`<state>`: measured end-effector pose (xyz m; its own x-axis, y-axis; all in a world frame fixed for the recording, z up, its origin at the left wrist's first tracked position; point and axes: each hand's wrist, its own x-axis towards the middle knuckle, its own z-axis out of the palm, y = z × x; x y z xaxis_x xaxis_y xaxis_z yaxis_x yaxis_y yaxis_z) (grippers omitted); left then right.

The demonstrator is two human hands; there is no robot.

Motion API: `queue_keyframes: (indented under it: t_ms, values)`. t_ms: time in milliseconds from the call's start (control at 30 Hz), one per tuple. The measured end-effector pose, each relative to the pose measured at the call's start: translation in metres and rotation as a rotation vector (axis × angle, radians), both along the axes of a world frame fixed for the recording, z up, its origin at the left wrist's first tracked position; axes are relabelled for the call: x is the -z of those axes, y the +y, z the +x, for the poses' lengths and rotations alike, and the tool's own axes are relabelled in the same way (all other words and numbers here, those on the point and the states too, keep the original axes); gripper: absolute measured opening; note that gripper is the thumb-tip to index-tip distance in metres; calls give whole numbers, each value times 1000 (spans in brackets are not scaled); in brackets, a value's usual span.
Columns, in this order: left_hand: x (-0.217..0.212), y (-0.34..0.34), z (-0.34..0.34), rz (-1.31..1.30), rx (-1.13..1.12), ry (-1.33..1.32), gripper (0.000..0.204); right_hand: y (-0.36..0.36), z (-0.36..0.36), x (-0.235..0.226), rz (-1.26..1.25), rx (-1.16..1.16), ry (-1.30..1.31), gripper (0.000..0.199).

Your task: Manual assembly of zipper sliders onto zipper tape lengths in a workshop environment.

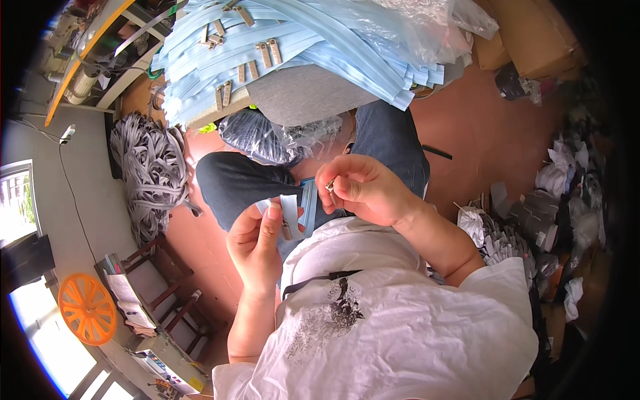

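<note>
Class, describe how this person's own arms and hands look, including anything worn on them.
The left hand and right hand are ungloved, with bare forearms. Short, loose white sleeves cover the upper arms, part of a white shirt with a speckled black patch on its front.

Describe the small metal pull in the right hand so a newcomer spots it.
Start at the heap of light-blue zipper strips at the top, then drop to the person's dark jeans. Near them, the right hand pinches the small metal pull. Unlike the pulls lying on the heap, this one is held in that hand.
</note>
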<state>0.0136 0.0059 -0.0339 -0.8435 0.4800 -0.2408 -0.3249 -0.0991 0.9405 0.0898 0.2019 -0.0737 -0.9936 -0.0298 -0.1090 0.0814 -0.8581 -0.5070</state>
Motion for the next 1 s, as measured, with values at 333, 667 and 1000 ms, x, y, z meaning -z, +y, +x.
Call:
queue_keyframes:
  t_ms: [333, 667, 1000]
  values:
    - [-9, 5, 6, -71, 79, 43, 23, 3, -10, -28, 338, 23, -56, 14]
    - [-8, -1, 7, -123, 183, 229, 22, -4, -16, -41, 572, 28, 28, 13]
    - [-8, -2, 7, -265, 198, 407, 7, -5, -16, -37, 847, 101, 140, 13]
